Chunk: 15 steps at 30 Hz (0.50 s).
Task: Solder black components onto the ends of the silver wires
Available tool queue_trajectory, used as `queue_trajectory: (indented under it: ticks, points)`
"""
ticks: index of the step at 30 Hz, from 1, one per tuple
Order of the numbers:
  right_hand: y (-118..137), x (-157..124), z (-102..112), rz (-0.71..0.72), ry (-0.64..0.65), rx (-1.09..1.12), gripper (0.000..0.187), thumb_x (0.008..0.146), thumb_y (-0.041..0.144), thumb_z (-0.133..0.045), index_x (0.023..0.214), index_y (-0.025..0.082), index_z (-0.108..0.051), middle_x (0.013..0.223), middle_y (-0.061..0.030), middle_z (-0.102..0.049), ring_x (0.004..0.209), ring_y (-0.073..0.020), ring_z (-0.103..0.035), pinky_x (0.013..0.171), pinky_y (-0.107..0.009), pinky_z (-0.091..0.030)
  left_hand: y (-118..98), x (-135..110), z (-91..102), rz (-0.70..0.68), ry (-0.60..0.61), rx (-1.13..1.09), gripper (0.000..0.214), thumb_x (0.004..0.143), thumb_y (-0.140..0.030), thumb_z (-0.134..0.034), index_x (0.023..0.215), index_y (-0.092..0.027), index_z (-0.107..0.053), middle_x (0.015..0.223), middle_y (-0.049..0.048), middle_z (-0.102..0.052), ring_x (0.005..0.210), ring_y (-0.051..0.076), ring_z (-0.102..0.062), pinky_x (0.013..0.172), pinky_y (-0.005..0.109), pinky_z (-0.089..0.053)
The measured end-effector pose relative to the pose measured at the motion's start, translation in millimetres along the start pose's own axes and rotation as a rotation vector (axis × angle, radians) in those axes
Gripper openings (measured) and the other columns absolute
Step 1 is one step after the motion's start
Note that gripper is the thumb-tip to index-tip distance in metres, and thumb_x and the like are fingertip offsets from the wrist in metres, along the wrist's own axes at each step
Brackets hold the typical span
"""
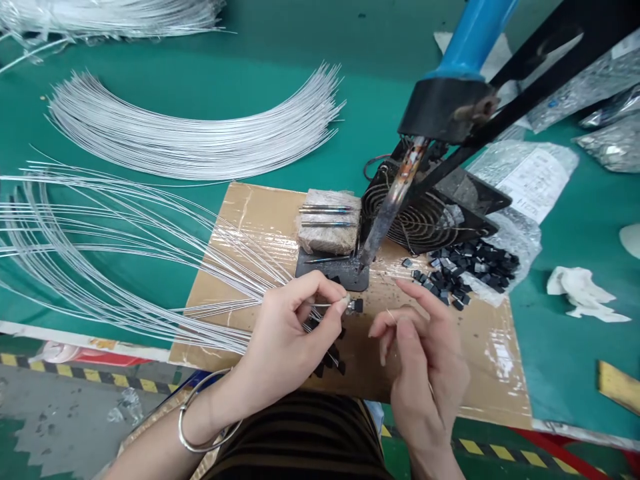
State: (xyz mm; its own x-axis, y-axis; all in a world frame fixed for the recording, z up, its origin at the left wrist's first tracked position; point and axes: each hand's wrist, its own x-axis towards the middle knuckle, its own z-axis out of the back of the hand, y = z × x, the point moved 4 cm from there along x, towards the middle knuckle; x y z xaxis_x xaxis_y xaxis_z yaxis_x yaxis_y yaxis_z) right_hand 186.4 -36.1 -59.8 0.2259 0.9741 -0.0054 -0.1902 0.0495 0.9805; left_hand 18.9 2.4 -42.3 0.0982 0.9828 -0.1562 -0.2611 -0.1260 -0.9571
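While the left hand (287, 327) pinches a wired black connector (356, 306), the right hand (425, 360) holds a thin strand (391, 315) nearby

Seen from above, the left thumb and forefinger are closed on a white wire (323, 305) just behind the connector, over the cardboard (480, 367) on a green counter (300, 43). A soldering iron (395, 193) slants down, its tip near the connector. The hands are apart; the right one is loosely curled, thumb and fingers together on the strand, forefinger stretched out.

If the iron is hot, fingertips could be burned, being so near its tip. The connector could twist, because the pinch is small, and the loose white wires (220, 333) running under the left hand could snag and tug it.

The connector points right, toward the right hand; the held wire's long axis runs nearly level, side to side.
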Motion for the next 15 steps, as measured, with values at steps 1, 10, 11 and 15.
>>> queue_trajectory:
  ticks: [1,10,11,15]
  points:
    - [-0.1,0.0,1.1,0.008,0.004,-0.013,0.028,0.108,0.029,-0.051,0.135,0.028,-0.057,0.076,0.0043,-0.068,0.057,-0.0102,-0.055,0.053,-0.022,-0.045,-0.2,0.9,-0.1,0.003,-0.006,0.003,0.012,0.093,-0.012,-0.064,0.081,-0.016,-0.066,0.087,0.0007,-0.074,0.054,0.006,-0.033,0.049,0.023,-0.028]
    - [4.7,5.4,2.6,0.09,0.09,-0.009,0.025,0.105,0.019,-0.05,0.081,0.023,-0.051,0.08,0.0016,-0.055,0.069,-0.0134,-0.052,0.062,-0.028,-0.042,2.4,3.4,-1.1,0.013,-0.017,-0.025,0.009,0.093,-0.016,-0.064,0.085,-0.019,-0.066,0.09,0.0021,-0.073,0.069,0.013,-0.057,0.059,0.026,-0.041]
    - [5.8,6.0,1.9,0.092,0.102,0.002,0.022,0.104,0.018,-0.053,0.083,0.023,-0.053,0.085,0.0007,-0.059,0.076,-0.0139,-0.055,0.067,-0.027,-0.046,2.0,3.6,-0.8,0.01,-0.018,-0.017,0.01,0.094,-0.016,-0.064,0.084,-0.019,-0.066,0.09,0.0016,-0.073,0.067,0.012,-0.056,0.058,0.026,-0.04]
    - [11.6,8.4,-1.4,0.087,0.087,0.086,0.016,0.1,0.015,-0.061,0.087,0.022,-0.06,0.115,-0.0047,-0.07,0.111,-0.0188,-0.067,0.096,-0.032,-0.054,-0.4,6.0,0.0,-0.002,-0.019,0.009,0.011,0.094,-0.016,-0.063,0.084,-0.019,-0.066,0.09,0.0001,-0.073,0.059,0.01,-0.045,0.053,0.026,-0.034]
